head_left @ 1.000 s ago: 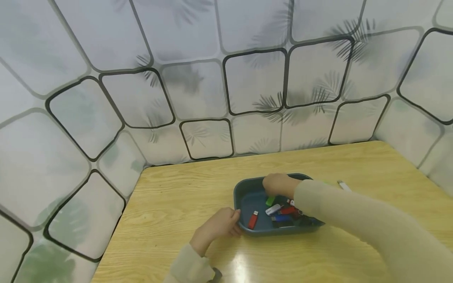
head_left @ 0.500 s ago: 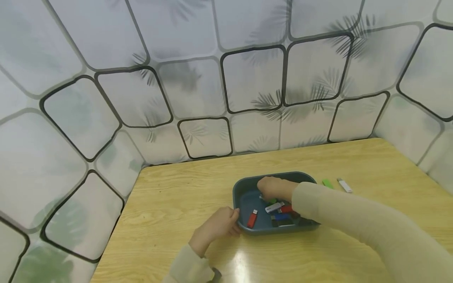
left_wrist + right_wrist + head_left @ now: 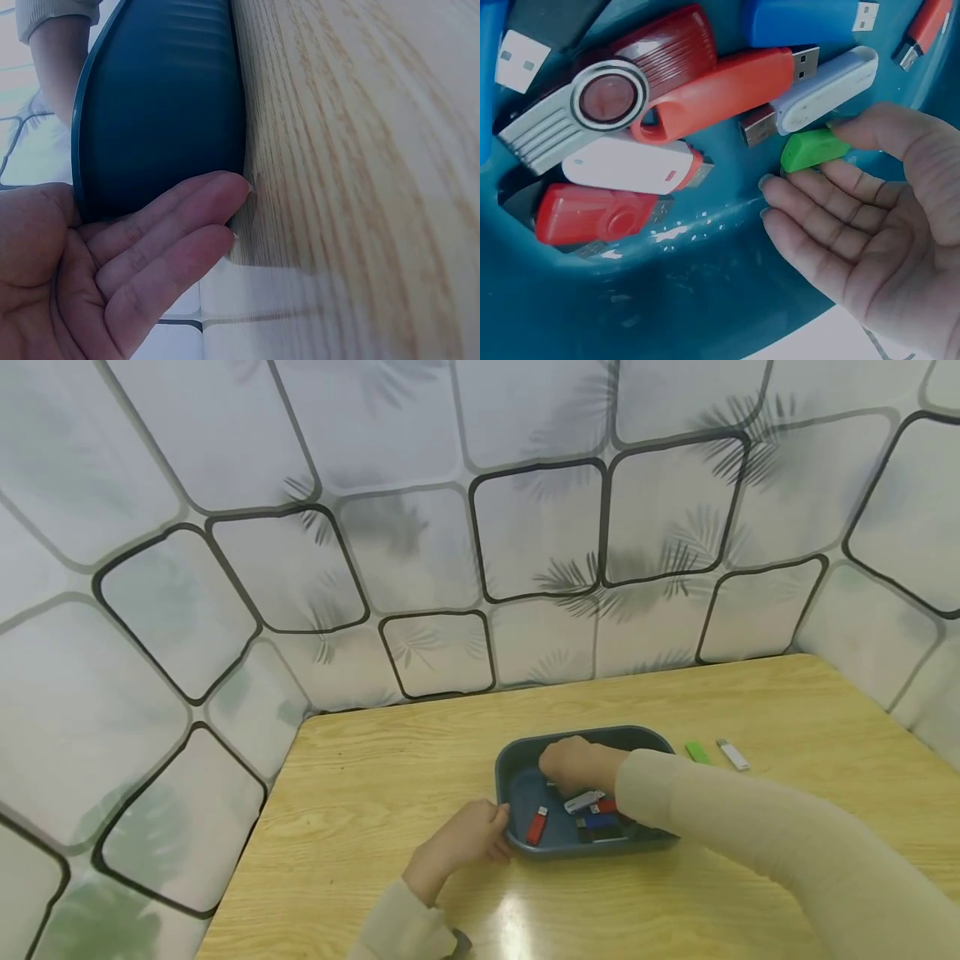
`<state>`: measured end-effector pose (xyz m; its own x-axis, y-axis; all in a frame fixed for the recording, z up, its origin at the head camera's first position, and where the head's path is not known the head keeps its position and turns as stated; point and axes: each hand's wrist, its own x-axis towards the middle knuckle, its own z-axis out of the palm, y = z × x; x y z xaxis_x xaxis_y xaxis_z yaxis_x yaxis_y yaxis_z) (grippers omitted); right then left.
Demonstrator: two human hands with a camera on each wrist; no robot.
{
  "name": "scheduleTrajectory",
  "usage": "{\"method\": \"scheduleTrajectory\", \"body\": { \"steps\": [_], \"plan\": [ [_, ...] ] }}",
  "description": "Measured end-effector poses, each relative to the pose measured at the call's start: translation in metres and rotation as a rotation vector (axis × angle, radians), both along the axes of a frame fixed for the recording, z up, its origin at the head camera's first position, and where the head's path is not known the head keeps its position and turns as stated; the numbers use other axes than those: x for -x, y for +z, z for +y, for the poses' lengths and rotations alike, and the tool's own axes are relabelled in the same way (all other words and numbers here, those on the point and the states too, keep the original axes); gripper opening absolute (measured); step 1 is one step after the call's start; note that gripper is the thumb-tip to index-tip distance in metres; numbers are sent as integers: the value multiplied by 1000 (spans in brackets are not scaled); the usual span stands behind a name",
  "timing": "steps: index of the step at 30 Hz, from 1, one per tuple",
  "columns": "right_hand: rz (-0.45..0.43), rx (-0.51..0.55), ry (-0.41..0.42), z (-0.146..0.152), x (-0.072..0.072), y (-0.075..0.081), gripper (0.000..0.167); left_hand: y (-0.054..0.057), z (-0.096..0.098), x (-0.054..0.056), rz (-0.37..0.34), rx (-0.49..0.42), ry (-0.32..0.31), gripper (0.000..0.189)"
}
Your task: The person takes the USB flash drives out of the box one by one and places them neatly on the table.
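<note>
A dark teal plastic tray [image 3: 528, 789] holding several USB flash drives stands on the table. At its near left corner, my left hand [image 3: 468, 833] holds the rim, with the thumb at the edge and fingers [image 3: 172, 240] against the outer wall. Inside the tray, my right hand [image 3: 877, 202] pinches a green USB flash drive [image 3: 814, 150] between thumb and fingertips. Close to it lie a white USB flash drive [image 3: 829, 90] and an orange-red one [image 3: 724, 86]. A red USB flash drive [image 3: 536, 827] lies apart at the tray's left.
On the wooden table [image 3: 360, 793], right of the tray, lie a green USB flash drive [image 3: 697, 752] and a white one [image 3: 732, 755]. Patterned fabric [image 3: 420, 552] rises behind the table and along its sides. My right sleeve covers part of the tray's right side.
My right hand has shifted left and slightly nearer inside the tray. The green drive under it is now hidden in the head view. My left hand stays at the rim.
</note>
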<state>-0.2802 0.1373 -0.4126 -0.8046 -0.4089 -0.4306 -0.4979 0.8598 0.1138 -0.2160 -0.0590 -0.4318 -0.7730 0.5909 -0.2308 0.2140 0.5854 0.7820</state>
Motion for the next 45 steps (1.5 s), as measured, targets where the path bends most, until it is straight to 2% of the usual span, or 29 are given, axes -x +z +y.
{"method": "scheduleTrajectory", "body": {
  "steps": [2, 6, 11, 15, 18, 21, 25, 28, 31, 36, 45],
  "plan": [
    [-5, -12, 19, -1, -1, 0, 16, 1, 0, 0, -1, 1, -3, 47],
    [-15, -16, 16, -2, -1, -1, 44, 1, 1, -1, 1, -4, -16, 47],
    [2, -33, 62, -3, -1, -2, 48, 2, 3, -2, -5, -12, -26, 46],
    [-20, -35, 67, -4, -4, -5, 63, 2, 3, -2, -15, -13, -21, 46],
    [-35, -36, 66, -5, -6, -7, 67, 0, 2, -2, -24, -14, -18, 46],
    [-32, -40, 82, -4, -6, -7, 63, -3, 2, -4, -33, -17, -15, 47],
    [2, -31, 95, 1, -6, -4, 46, -3, 2, -5, -31, -19, -18, 47],
    [3, 11, 66, 7, -6, 2, 26, -2, 2, -5, -21, -17, -21, 47],
    [-35, 49, 32, 11, -6, 9, 17, -1, 2, -5, -14, -15, -20, 47],
    [-94, 74, 5, 14, -5, 24, 13, 2, 1, -5, -20, -11, -29, 48],
    [-108, 103, -65, 19, -9, 56, 20, 10, 1, -1, -52, 25, -54, 47]
  ]
}}
